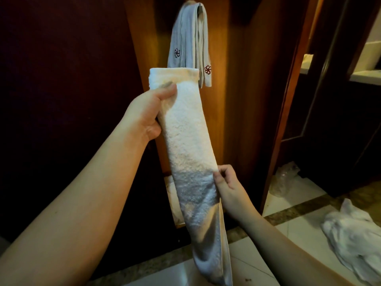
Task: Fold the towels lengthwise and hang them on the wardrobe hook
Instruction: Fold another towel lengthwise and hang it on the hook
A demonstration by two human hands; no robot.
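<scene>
Left hand (147, 118): fingers clamped round the upper end of a white towel (185, 141), already folded into a long narrow strip. Right hand (226, 185): fingers pinching the strip's edge lower down, at 5 o'clock from the left. Hook (199, 6) at 12 o'clock carries hung towels (185, 42). Judgement: this strip is folded, hanging remains. Loose towels (350, 236) lie on the floor (299, 203) at 4 o'clock, unfolded.
</scene>
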